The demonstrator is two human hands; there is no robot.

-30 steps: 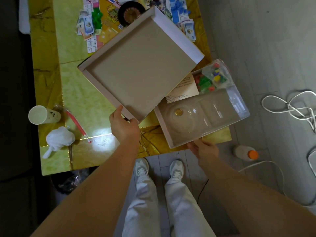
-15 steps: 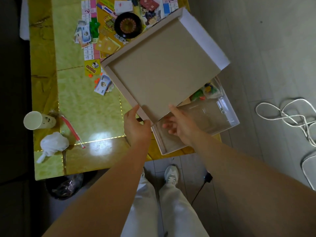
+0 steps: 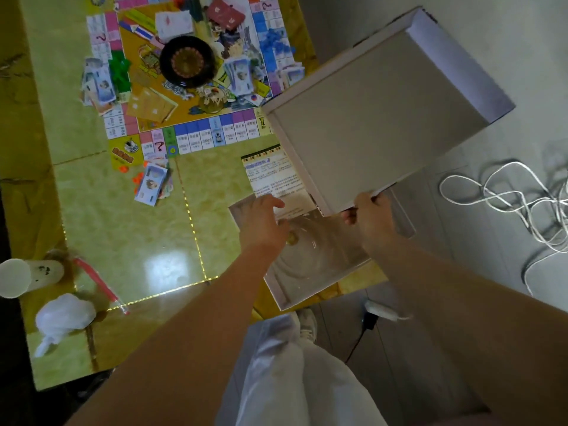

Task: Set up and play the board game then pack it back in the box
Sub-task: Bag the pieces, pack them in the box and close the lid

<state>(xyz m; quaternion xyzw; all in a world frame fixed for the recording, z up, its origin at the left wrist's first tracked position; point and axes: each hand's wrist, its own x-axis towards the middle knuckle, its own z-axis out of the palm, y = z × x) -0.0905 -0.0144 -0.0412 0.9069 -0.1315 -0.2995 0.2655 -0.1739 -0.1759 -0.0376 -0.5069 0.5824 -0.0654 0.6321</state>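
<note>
My right hand (image 3: 370, 218) grips the near corner of the open cardboard box lid (image 3: 378, 118), held inside-up over the table's right edge and the floor. My left hand (image 3: 264, 222) rests with relaxed fingers on the near-left rim of the box base (image 3: 313, 272), which holds a clear plastic insert and a small gold coin. A printed rule sheet (image 3: 273, 173) lies in the base, partly under the lid. The game board (image 3: 187, 72) lies at the far end of the table with a black roulette wheel (image 3: 187, 61), cards, paper money and coloured pieces on it.
The yellow-green table (image 3: 123, 226) carries a paper cup (image 3: 18, 276), a crumpled white tissue (image 3: 63, 315) and a pink stick at its near left. A loose banknote stack (image 3: 152, 186) lies below the board. White cable (image 3: 507, 195) coils on the floor at right. My legs stand below.
The lid passed from my left hand to my right hand and swung right, off the table. My left hand dropped onto the box base, and the rule sheet is now uncovered.
</note>
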